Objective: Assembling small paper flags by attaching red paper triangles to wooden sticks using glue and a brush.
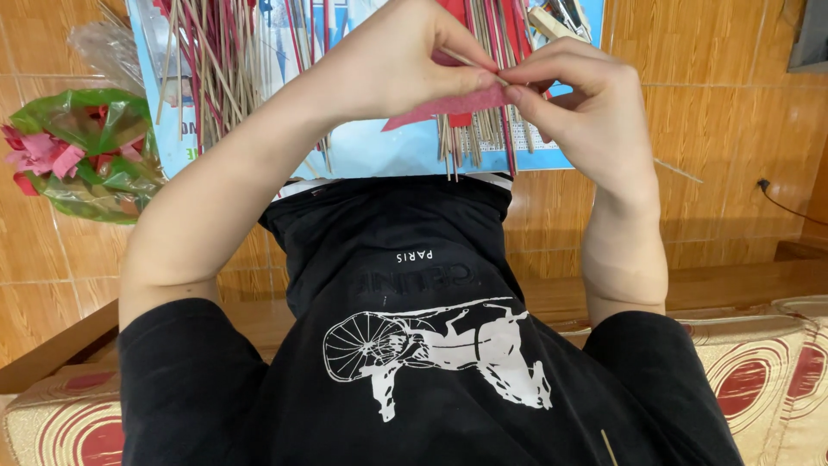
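Both hands pinch a pink paper strip [448, 105] wrapped around a thin wooden stick [470, 63]; left hand [388, 65] and right hand [586, 112] grips clamped, strip's long axis running left-right between them.

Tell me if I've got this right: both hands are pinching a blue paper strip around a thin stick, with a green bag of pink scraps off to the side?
Nearly. In the head view the paper strip is pink-red, not blue. Both the left hand and right hand pinch it around the stick, and the green bag holds pink scraps.

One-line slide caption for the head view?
Both hands, left hand and right hand, pinch a red paper strip around a thin stick.
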